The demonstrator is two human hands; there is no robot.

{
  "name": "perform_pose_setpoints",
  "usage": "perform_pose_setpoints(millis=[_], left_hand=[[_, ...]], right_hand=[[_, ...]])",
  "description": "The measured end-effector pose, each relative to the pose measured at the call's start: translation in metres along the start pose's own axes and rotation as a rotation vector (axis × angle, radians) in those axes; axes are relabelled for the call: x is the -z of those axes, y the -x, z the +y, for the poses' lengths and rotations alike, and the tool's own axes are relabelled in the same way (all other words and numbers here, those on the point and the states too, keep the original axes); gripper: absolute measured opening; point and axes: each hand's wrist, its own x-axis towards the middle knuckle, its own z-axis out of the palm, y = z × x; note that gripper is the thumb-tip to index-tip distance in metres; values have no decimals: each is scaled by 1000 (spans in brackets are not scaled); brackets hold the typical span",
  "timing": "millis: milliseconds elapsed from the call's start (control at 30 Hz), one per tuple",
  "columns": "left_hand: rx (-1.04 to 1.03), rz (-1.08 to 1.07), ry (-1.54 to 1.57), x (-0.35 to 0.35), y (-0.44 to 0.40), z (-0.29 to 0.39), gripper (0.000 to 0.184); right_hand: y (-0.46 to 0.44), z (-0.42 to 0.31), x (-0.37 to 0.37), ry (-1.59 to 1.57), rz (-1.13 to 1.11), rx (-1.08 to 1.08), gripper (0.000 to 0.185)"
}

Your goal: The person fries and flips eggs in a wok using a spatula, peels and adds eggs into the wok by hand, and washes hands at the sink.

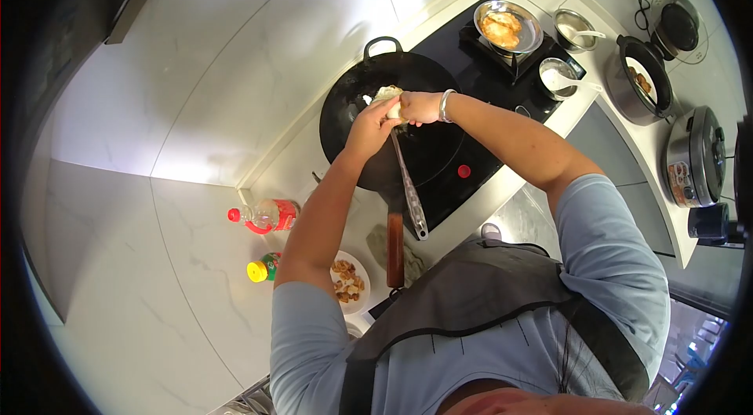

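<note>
Over the black wok, my left hand and my right hand meet, both closed around a pale egg. The fingers cover much of it, so the state of its shell cannot be made out. Just beyond the fingertips shows a whitish-yellow patch of egg, low over the wok. A silver bracelet circles my right wrist. Below my hands a metal spatula rests in the wok, its handle lying across the rim towards me. The wok's wooden handle also points at me.
Fried eggs lie in a metal plate at the back right of the black cooktop. Bowls, a dark pot and a rice cooker stand further right. An oil bottle and a plate of food pieces are left.
</note>
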Motion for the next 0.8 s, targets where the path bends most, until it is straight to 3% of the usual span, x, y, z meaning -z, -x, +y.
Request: perform_pose_setpoints(millis=[67, 167, 267, 800], left_hand=[[-54, 9, -72, -2, -1, 0, 46], [-120, 25, -212, -1, -5, 3, 46], [-107, 18, -302, 4, -7, 13, 45], [-182, 52, -423, 30, -9, 52, 43]], right_hand=[[-6, -1, 5, 177, -42, -55, 32], [-5, 7, -7, 366, 235, 90, 41], [-8, 11, -5, 395, 175, 93, 49], [28, -12, 8, 398, 284, 401, 49]])
